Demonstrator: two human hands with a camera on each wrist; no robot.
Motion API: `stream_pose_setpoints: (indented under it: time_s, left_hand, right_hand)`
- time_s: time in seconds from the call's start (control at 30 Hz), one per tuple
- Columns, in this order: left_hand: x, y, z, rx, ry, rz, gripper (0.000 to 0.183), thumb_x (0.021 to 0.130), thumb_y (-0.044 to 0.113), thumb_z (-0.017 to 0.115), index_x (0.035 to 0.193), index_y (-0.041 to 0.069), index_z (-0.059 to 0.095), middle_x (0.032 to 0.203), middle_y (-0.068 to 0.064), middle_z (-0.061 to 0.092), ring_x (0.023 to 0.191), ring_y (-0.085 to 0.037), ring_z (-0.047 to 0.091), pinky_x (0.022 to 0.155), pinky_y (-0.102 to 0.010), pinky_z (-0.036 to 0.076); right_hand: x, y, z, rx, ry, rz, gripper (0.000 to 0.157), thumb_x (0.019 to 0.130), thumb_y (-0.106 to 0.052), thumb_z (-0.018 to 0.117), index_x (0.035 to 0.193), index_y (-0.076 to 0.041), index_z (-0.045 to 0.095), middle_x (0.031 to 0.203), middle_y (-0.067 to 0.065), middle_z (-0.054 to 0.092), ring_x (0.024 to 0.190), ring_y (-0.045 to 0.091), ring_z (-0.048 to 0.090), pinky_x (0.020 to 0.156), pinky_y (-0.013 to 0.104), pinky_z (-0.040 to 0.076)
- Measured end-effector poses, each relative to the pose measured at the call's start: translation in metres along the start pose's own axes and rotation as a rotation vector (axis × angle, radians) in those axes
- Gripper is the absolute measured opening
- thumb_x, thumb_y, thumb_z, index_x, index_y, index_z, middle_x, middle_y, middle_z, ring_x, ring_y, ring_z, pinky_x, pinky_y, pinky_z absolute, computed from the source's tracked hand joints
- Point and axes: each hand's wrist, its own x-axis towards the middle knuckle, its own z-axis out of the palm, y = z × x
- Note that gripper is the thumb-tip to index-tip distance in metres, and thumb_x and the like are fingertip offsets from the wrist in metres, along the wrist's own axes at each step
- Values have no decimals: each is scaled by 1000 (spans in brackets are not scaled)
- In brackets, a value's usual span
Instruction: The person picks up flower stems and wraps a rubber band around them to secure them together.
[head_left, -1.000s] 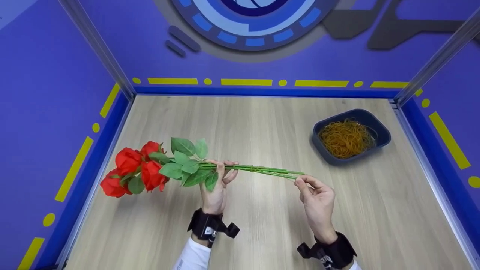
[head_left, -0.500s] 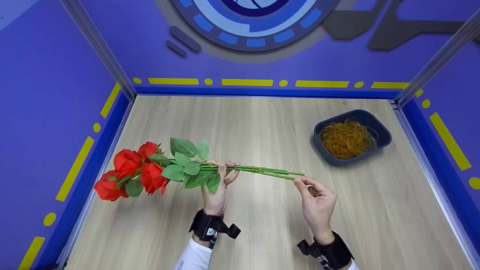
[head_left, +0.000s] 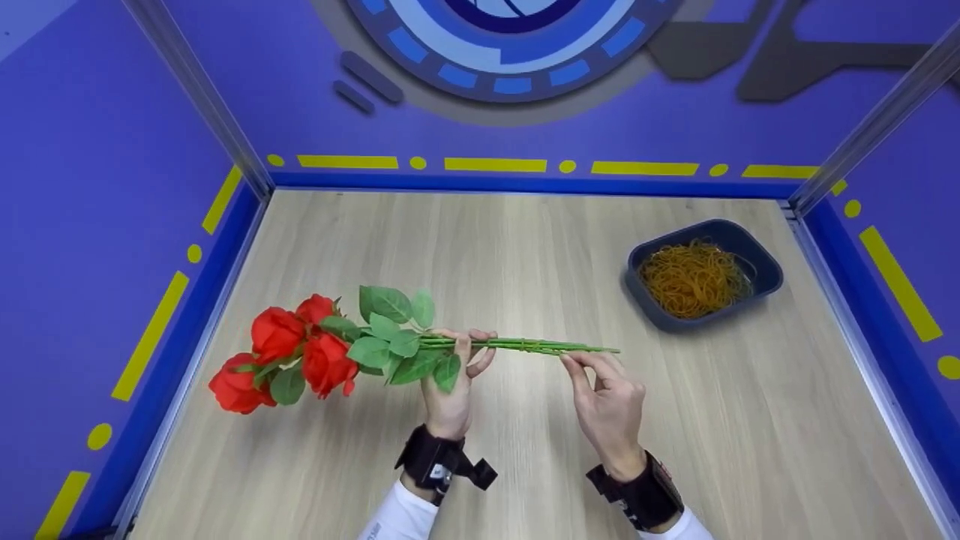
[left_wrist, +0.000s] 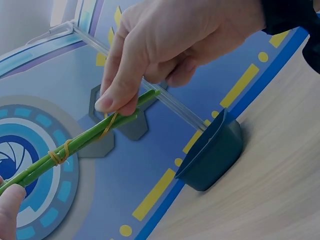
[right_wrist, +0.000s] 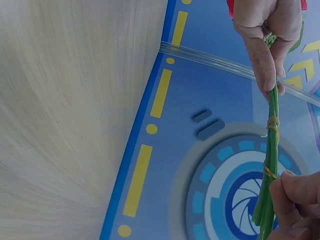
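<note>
My left hand grips a bunch of red artificial roses by the green stems, just below the leaves. The blooms point left and the cut ends right. A yellowish rubber band is wound round the stems partway down. Near the ends, the thumb and finger of my right hand pinch a strand of rubber band that passes over the stems; the right wrist view shows this strand too. Whether both strands belong to one band I cannot tell.
At the right rear of the wooden table stands a dark blue-grey plastic box with a tangled heap of rubber bands inside. Purple-blue panels with metal corner posts enclose the table at the back and sides.
My right hand has moved left from the stem tips along the stems, with its pinch kept. The roses and my left hand first drifted slightly left, then shifted right and a little nearer.
</note>
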Motion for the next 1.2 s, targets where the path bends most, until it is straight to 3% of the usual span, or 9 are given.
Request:
stream_pose_setpoints:
  time_s: [0.23, 0.33, 0.43, 0.6, 0.7, 0.8, 0.9, 1.07, 1.2]
  left_hand:
    - [-7, -6, 3, -11, -38, -11, 16, 112, 11, 50, 112, -4, 44, 105, -4, 74, 108, -27, 78, 98, -51, 63]
    - [-9, -8, 3, -11, -32, -38, 13, 112, 12, 51, 111, 0, 46, 106, -5, 74, 108, -28, 78, 98, -50, 63]
    - [-10, -8, 2, -6, -17, -71, 10, 111, 14, 53, 110, 5, 49, 105, -5, 75, 108, -28, 78, 98, -49, 64]
    - [-11, -5, 0, 9, -11, -101, 8, 111, 13, 54, 109, 7, 49, 104, -5, 75, 106, -26, 79, 96, -47, 65]
    - [-11, -5, -2, 11, -15, -110, 6, 111, 13, 53, 110, 8, 49, 104, -5, 76, 105, -25, 79, 95, -47, 65]
    - [-11, -4, -2, 10, -27, -121, 6, 111, 12, 53, 110, 10, 49, 104, -4, 76, 106, -24, 79, 96, -46, 65]
    - [-12, -5, -2, 10, -39, -123, 5, 111, 12, 53, 111, 10, 49, 104, -3, 76, 106, -24, 79, 97, -45, 65]
    - [-13, -7, -2, 14, -43, -128, 6, 111, 13, 55, 111, 10, 50, 104, -4, 76, 105, -24, 79, 96, -44, 66]
    - [-14, -9, -2, 23, -34, -148, 10, 110, 16, 57, 111, 8, 50, 104, -6, 76, 106, -26, 79, 96, -46, 66]
  right_hand:
    - [-3, -5, 10, -86, -47, -85, 13, 82, 3, 86, 91, -4, 80, 82, 7, 78, 65, 14, 69, 54, 21, 55]
    - [-3, -5, 8, -123, -73, -106, 14, 80, 0, 89, 90, -6, 81, 83, 4, 78, 72, 18, 76, 61, 27, 63]
    - [0, -4, 0, -107, -101, -102, 14, 80, -1, 90, 89, -7, 81, 81, 3, 77, 67, 15, 72, 57, 20, 58]
    - [17, 4, -19, -8, -153, -87, 13, 82, 3, 85, 87, -6, 79, 75, 3, 72, 57, 4, 47, 47, 12, 35]
    - [31, 13, -30, -12, -220, -86, 12, 83, 2, 85, 87, -7, 79, 76, 1, 72, 58, 0, 46, 49, 10, 38]
    - [43, 21, -39, -50, -333, -42, 8, 88, -4, 84, 90, -10, 80, 80, -2, 73, 63, -1, 52, 54, 10, 46]
    - [54, 29, -43, -57, -518, 53, 1, 95, -13, 80, 96, -13, 80, 87, -5, 76, 69, 0, 60, 62, 13, 53]
    - [71, 37, -39, -49, -861, 188, 19, 104, -32, 69, 107, -16, 79, 94, -3, 78, 78, 5, 65, 68, 18, 55]
    - [76, 40, -30, -1, -1030, 213, 27, 107, -39, 63, 108, -17, 78, 90, -3, 76, 74, 5, 63, 64, 18, 53]
